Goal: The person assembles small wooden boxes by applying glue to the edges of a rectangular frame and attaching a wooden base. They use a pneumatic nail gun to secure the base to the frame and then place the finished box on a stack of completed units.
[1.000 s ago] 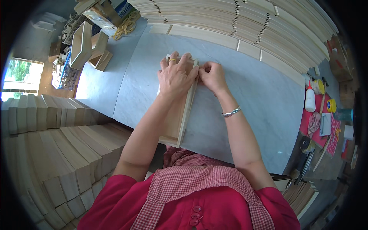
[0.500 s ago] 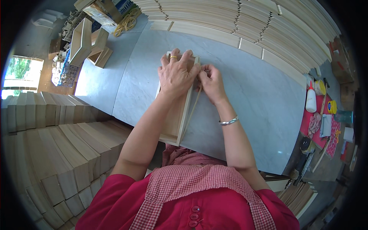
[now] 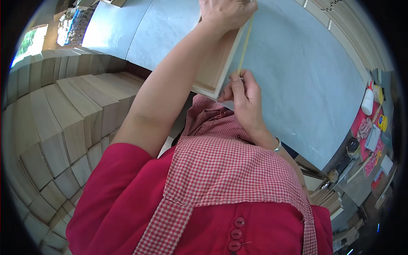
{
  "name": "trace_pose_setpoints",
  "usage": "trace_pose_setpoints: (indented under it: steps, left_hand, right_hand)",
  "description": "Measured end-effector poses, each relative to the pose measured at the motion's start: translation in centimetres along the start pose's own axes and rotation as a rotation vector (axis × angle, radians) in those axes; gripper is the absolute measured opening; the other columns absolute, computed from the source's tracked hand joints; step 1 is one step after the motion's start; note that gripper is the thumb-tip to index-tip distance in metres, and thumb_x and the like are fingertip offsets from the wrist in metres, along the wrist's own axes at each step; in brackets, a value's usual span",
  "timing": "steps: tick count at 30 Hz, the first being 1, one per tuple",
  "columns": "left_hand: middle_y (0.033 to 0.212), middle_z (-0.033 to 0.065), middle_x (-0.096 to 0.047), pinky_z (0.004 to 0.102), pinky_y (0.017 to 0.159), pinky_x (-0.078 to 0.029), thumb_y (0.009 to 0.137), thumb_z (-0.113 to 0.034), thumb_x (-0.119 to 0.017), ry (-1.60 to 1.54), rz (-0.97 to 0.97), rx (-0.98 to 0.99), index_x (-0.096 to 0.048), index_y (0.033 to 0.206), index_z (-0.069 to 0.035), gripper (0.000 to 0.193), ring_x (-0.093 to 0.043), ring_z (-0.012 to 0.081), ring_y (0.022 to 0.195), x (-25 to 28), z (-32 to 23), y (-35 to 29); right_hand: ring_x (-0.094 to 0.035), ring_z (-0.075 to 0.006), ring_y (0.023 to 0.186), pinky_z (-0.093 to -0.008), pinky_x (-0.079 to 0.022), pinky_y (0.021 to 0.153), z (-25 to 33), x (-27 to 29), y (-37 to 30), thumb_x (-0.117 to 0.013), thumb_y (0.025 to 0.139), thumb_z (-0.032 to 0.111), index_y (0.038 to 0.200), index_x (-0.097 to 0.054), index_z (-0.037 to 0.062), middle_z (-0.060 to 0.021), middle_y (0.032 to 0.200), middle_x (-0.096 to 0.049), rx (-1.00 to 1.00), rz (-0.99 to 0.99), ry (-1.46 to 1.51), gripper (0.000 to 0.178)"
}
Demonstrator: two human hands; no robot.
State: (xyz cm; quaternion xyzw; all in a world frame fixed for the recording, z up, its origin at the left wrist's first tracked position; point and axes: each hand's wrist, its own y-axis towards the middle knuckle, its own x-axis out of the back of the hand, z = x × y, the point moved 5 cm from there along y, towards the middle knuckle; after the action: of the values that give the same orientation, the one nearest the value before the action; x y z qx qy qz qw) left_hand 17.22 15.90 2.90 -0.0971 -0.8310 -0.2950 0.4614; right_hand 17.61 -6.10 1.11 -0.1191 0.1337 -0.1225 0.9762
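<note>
On my feed, the shallow wooden tray lies left of the right hand, which pinches a thin yellowish strip running roughly along its long side — left hand farther up, grip cropped, can't tell.

Head-worn fisheye — near; looks down at hands.

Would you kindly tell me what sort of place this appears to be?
Probably a woodworking shop: stacked wood fills the left side, an open wooden box sits on the table, and a white bottle with a red tip, perhaps glue, is at the right.
</note>
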Motion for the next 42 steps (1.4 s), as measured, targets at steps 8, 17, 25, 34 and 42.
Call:
trace_pose_setpoints:
  steps: [8, 17, 25, 34, 42]
  left_hand:
    - [0.124, 0.0275, -0.063, 0.0593, 0.111, -0.032, 0.094, -0.041, -0.055, 0.032, -0.002, 0.004, -0.063, 0.131, -0.010, 0.049, -0.054, 0.0482, 0.122, 0.5, -0.3, 0.0]
    - [0.127, 0.0265, -0.062, 0.0618, 0.111, -0.030, 0.093, -0.047, -0.057, -0.001, -0.006, 0.034, -0.064, 0.131, -0.014, 0.050, -0.053, 0.0465, 0.124, 0.0, 0.0, -0.4]
    - [0.140, 0.0109, -0.061, 0.0610, 0.118, -0.025, 0.093, -0.050, -0.058, -0.079, 0.087, -0.214, -0.067, 0.126, -0.016, 0.048, -0.044, 0.0391, 0.140, -2.1, 1.4, 0.1]
    - [0.118, 0.0235, -0.070, 0.0520, 0.109, -0.043, 0.087, -0.030, -0.067, -0.517, -0.330, 0.170, -0.070, 0.119, -0.001, 0.043, -0.055, 0.0427, 0.127, 1.2, 11.1, 1.5]
    - [0.089, 0.0047, -0.066, 0.0270, 0.070, -0.053, 0.100, -0.035, -0.064, -0.931, 0.543, 0.860, -0.070, 0.098, -0.003, 0.032, -0.061, 0.0122, 0.079, 11.6, 12.1, -18.1]
  right_hand:
    - [-0.049, -0.0090, 0.057, -0.0262, -0.044, 0.054, 0.1, -0.2, 0.0, -0.050, 0.109, 0.021, 0.103, -0.054, 0.0008, 0.0007, 0.064, -0.047, 0.029, -0.043, 0.075, 0.022]
    - [-0.053, -0.0072, 0.056, -0.0259, -0.044, 0.051, -0.1, 1.0, 1.3, -0.053, 0.107, 0.023, 0.111, -0.057, -0.0030, -0.0016, 0.069, -0.057, 0.078, -0.154, -0.007, 0.026]
    - [-0.054, -0.0086, 0.061, -0.0278, -0.044, 0.057, 0.8, 2.0, 0.4, -0.066, 0.100, 0.019, 0.105, -0.064, -0.0016, -0.0042, 0.075, -0.063, 0.187, -0.227, -0.449, 0.021]
    - [-0.063, -0.0252, 0.097, -0.0376, -0.051, 0.085, 6.0, -2.2, 0.5, -0.073, 0.090, 0.012, 0.113, -0.065, 0.0023, -0.0113, 0.107, -0.068, 0.766, -0.166, -0.808, 0.026]
    - [-0.043, -0.0398, 0.141, -0.0500, -0.035, 0.116, 3.8, -10.0, 3.2, -0.062, 0.095, 0.032, 0.136, -0.064, 0.0101, -0.0148, 0.146, -0.056, 0.945, 0.206, -1.353, 0.046]
